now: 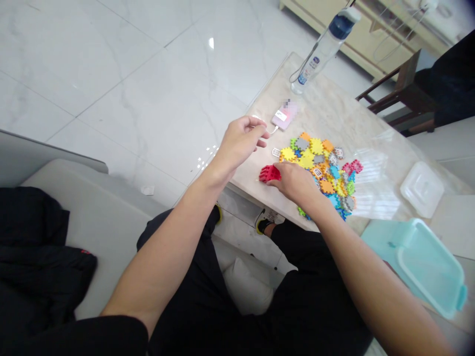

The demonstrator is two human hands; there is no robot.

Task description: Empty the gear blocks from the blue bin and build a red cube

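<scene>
My right hand [295,183] is closed on a small stack of red toothed plastic pieces [267,174] at the near edge of the table. Above and to its left, my left hand [243,143] hovers with curled fingers, thumb and forefinger drawn together; anything between them is too small or hidden to make out. A white cable runs from close by its fingertips to a pink phone-sized device [284,116]. Just beyond my right hand lies a heap of colourful interlocking plastic tiles [315,158] in yellow, orange, grey, blue and green, with white window-like pieces among them.
A clear water bottle [319,54] stands at the table's far corner. Clear plastic bags [374,173], a translucent lid [422,189] and a turquoise bin [430,267] lie to the right. A dark wooden stool [403,84] stands beyond the table [356,106].
</scene>
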